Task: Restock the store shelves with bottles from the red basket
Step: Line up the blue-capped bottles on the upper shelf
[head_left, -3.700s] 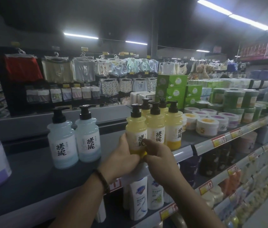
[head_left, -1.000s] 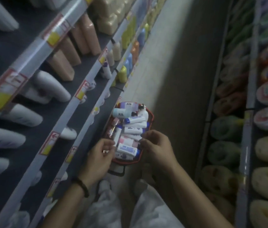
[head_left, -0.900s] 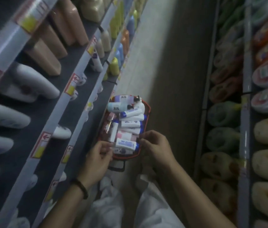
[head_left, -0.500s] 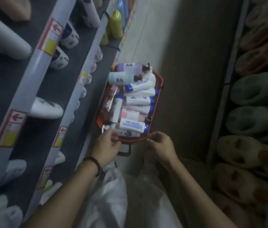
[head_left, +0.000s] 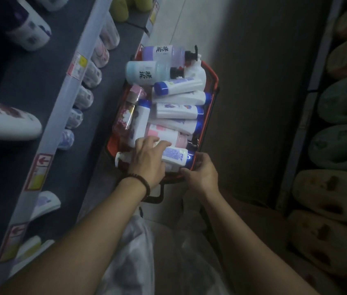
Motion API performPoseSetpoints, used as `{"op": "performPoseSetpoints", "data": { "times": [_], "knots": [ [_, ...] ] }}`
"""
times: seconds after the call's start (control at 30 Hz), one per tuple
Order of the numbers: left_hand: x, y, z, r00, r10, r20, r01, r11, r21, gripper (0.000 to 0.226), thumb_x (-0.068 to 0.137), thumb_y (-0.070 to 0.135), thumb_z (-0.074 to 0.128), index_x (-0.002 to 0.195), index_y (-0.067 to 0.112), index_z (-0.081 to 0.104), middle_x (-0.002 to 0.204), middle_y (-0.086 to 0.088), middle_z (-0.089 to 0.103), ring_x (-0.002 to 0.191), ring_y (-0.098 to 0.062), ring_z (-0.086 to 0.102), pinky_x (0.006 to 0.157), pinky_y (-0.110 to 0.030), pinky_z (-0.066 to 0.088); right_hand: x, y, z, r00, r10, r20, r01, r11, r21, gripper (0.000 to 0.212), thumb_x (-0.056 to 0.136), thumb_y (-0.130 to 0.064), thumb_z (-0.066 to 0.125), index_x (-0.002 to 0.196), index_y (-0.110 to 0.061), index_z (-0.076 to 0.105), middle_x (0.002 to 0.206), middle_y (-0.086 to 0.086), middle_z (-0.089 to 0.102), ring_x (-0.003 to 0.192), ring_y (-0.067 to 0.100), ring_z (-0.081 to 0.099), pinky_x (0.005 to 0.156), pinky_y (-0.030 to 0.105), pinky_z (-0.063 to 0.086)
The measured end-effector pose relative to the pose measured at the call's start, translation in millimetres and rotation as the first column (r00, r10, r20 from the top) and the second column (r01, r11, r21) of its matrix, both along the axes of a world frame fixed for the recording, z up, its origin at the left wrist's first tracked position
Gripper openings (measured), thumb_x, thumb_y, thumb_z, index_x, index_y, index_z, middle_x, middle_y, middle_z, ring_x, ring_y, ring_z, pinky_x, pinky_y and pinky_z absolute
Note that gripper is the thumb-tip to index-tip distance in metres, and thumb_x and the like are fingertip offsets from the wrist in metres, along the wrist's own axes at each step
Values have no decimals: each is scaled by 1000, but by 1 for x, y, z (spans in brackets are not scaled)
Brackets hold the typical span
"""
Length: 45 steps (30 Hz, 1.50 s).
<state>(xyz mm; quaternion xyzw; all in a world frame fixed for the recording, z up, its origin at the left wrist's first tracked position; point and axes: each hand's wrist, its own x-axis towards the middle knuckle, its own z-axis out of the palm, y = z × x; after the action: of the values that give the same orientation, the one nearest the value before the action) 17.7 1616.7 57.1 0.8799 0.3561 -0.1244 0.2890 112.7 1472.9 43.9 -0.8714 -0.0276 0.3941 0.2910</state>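
L hand (head_left: 147, 159) now atop bottles (head_left: 177, 111), prob.

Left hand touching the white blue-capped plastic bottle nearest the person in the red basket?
Touching. Head view: fingers of the left hand lie across the white blue-capped plastic bottle in the red plastic basket; no gap shows.

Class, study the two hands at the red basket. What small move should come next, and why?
Probably the left hand should close round the white bottle under its fingers and lift it: that bottle lies on top at the near end of the red basket, whose rim the right hand grips.
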Motion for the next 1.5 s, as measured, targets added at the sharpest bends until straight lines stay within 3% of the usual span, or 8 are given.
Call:
{"op": "performPoseSetpoints", "data": {
  "times": [0.17, 0.47, 0.9, 1.03, 1.17, 1.27, 1.4, 1.5],
  "knots": [
    [14, -3, -20, 987, -133, -87, 139, 988, 71, 65, 85, 21, 74, 145, 32, 52, 140, -1, 48, 132, -27, 37, 110, -42, 31, 2, 8, -14, 999, -36, -8, 36, 999, 37, 76, 80, -27, 88, 148, -24, 54, 127, 3, 71, 115, 21, 69, 102, 45, 58],
    [24, -13, -28, 979, -160, -125, 178, 973, 145, 57, 86, 20, 75, 138, 34, 58, 132, 2, 48, 123, -26, 40, 103, -43, 30, 1, 6, -19, 991, -118, -61, 123, 988, 97, 72, 85, -18, 87, 149, -23, 54, 129, 2, 71, 113, 18, 71, 96, 34, 61],
    [1, -6, 5, 992, -122, 34, 117, 985, 125, 56, 94, 32, 71, 145, 39, 49, 136, 5, 49, 127, -22, 43, 107, -44, 28, 3, -2, 34, 983, -158, -92, 181, 916, 357, 64, 87, 1, 82, 141, -26, 59, 121, -7, 70, 104, 4, 74, 91, 44, 65],
    [-1, -5, 31, 991, -33, 129, 26, 998, 53, 56, 95, 39, 69, 147, 41, 47, 134, 7, 49, 127, -20, 45, 108, -46, 29, 3, 2, 65, 988, -151, -25, 146, 890, 432, 70, 89, -5, 82, 148, -31, 54, 131, -10, 68, 116, 10, 71, 98, 43, 62],
    [1, 3, 68, 962, 68, 266, -46, 995, -88, 53, 99, 33, 64, 149, 36, 48, 139, 9, 47, 131, -18, 47, 111, -48, 35, 3, 9, 100, 993, -115, -27, 114, 866, 487, 67, 91, -5, 80, 148, -30, 54, 126, -8, 72, 109, 19, 75, 97, 54, 61],
    [-1, 3, 107, 909, 174, 378, -86, 967, -238, 48, 104, 31, 60, 151, 27, 50, 136, 8, 51, 129, -15, 54, 108, -36, 46, 3, 15, 134, 997, -65, -52, 83, 843, 532, 61, 95, -3, 77, 149, -23, 55, 134, -4, 70, 112, 15, 75, 100, 51, 61],
    [-6, 4, 164, 852, 254, 458, -128, 949, -288, 48, 107, 33, 56, 153, 27, 48, 135, 9, 53, 129, -8, 52, 108, -31, 45, -1, 27, 186, 999, 22, -27, -2, 812, 584, 54, 101, -7, 71, 150, -23, 57, 138, -6, 69, 118, 6, 71, 100, 32, 60],
    [-6, 5, 225, 777, 323, 541, -123, 920, -372, 44, 108, 22, 55, 148, 37, 49, 132, 19, 56, 126, 10, 52, 98, -14, 48, -3, 36, 230, 999, 39, -9, -25, 793, 609, 52, 101, -13, 73, 150, -23, 58, 140, -7, 69, 123, 10, 70, 104, 39, 59]
  ]
}}
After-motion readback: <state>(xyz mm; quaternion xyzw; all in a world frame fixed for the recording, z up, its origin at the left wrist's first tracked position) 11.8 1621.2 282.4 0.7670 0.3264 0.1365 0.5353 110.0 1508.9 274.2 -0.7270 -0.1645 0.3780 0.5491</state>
